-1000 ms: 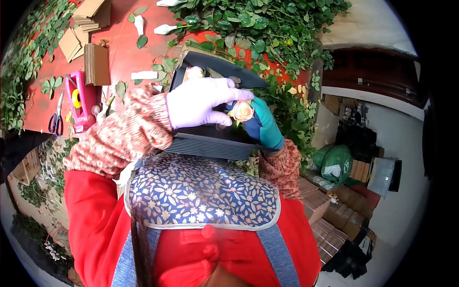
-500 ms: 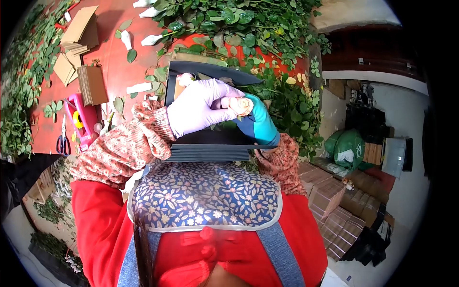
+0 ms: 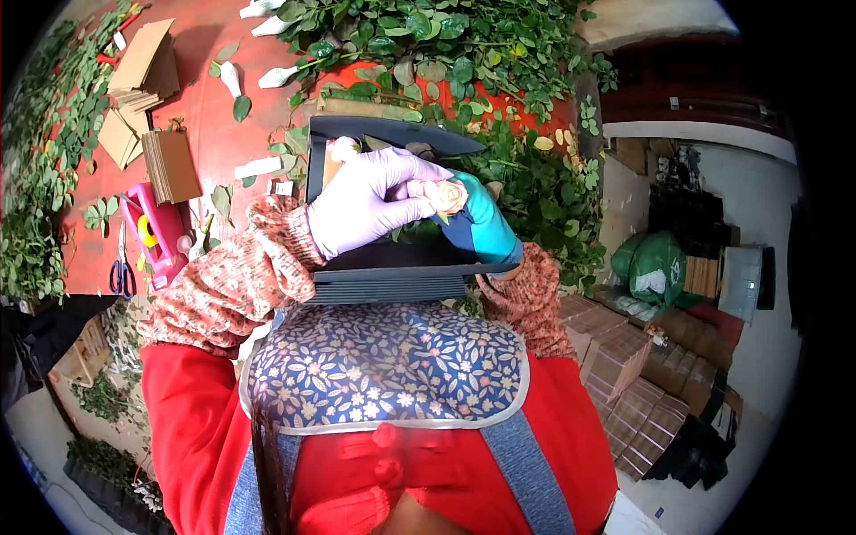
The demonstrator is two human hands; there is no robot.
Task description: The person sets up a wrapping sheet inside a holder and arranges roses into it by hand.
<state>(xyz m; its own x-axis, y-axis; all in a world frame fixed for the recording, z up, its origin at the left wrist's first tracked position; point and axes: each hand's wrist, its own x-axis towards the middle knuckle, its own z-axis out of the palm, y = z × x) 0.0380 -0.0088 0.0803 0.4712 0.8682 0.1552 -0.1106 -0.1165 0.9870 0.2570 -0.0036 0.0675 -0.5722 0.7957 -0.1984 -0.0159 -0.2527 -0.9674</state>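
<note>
A pale pink rose (image 3: pixel 446 195) is held between both my hands above dark sheets. My left hand (image 3: pixel 370 198), in a lavender glove, pinches the side of the bloom with thumb and fingers. Behind and to the right of the bloom, my right hand (image 3: pixel 484 223) in a teal and navy glove is closed around its lower part; the fingertips and stem are hidden. Under my hands a black sheet (image 3: pixel 383 267) stands open over a stack of black layers (image 3: pixel 383 289). Another pink rose (image 3: pixel 341 150) rests near the black back panel (image 3: pixel 392 131), left of centre.
Leafy cut stems (image 3: pixel 499 53) cover the back and right of the red table (image 3: pixel 201 80). On the left are cardboard pieces (image 3: pixel 171 167), a pink tape dispenser (image 3: pixel 153 234) and scissors (image 3: pixel 122 267). White-wrapped buds (image 3: pixel 278 78) lie behind. Stacked cartons (image 3: pixel 615 357) stand on the right.
The rose has turned slightly in my fingers, its bloom facing more upward and shifted a little left. Both hands otherwise keep nearly the same place; the view has shifted slightly.
</note>
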